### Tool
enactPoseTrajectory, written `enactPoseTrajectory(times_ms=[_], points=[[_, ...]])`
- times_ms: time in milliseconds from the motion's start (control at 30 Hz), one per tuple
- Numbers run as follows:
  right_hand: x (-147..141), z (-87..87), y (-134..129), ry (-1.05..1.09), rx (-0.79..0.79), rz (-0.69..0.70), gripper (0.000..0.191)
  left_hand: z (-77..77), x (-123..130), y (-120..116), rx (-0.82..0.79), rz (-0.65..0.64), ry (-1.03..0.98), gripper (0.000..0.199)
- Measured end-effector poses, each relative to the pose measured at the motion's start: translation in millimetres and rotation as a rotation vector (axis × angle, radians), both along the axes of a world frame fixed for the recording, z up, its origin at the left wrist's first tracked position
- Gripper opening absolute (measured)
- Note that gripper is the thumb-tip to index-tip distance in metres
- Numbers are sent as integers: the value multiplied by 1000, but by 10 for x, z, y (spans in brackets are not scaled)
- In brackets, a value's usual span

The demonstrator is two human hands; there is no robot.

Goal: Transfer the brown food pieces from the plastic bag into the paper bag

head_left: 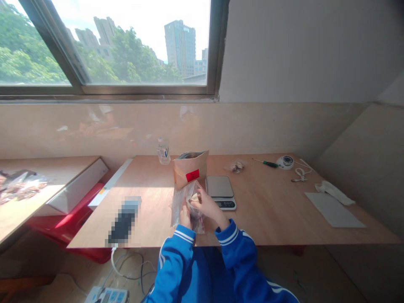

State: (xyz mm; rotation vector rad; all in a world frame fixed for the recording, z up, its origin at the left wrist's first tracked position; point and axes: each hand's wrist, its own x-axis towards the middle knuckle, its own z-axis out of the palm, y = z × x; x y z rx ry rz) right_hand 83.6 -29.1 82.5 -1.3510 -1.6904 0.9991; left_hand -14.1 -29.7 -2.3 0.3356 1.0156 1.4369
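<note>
Near the table's front edge, a clear plastic bag (180, 206) lies under and around both hands. My left hand (185, 216) is closed at the bag's near side, its fingers pressed on the plastic. My right hand (206, 205) reaches across from the right, fingers closed around a small pale beige piece (195, 197) at the bag's mouth. Just behind stands an open kraft paper pouch (191, 170) with a red label. A white kitchen scale (220, 187) with a bare grey plate is to the right of the pouch.
On the table (268, 219) are a water bottle (163, 152), a small bag of pieces (236, 166), a screwdriver (269, 164), a white dome camera (285, 162), a grey sheet (334, 209), a white cloth (334, 192) and a pixelated dark object (123, 221).
</note>
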Motion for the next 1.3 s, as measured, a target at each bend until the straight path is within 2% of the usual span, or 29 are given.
enactPoseTrajectory(times_ms=[67,167,400,467,533,633,700,767,833,900,967,1033,1167,1300], points=[[21,42,-47,-31,24,59,29,6,10,-11,30,37,-31,41],[45,95,-103,-32,45,44,28,42,18,-26,60,71,-82,39],[53,31,-104,196,71,-49,32,192,13,-15,49,-68,-237,46],[70,71,-69,271,91,-70,29,215,10,-5,56,-84,-259,45],[107,193,17,350,143,-91,31,226,8,-1,72,-88,-267,42],[179,528,283,398,307,-178,38,217,0,-6,90,-81,-261,40],[205,792,536,367,462,-260,39,198,-8,-11,84,-69,-251,41],[191,1013,797,292,621,-259,33,183,-14,-13,67,-57,-243,42],[141,1134,1009,185,737,-206,26,183,-15,-11,54,-48,-245,42],[81,1142,1138,46,737,-89,21,201,-9,-6,49,-47,-257,42],[42,1077,1178,-83,656,12,18,230,-1,3,43,-54,-268,41],[39,998,1158,-159,594,53,16,257,5,13,31,-60,-270,38],[94,945,1090,-150,579,112,19,285,0,31,22,-57,-265,32],[133,1008,1046,-14,571,140,45,267,-12,21,22,-36,-245,35]])
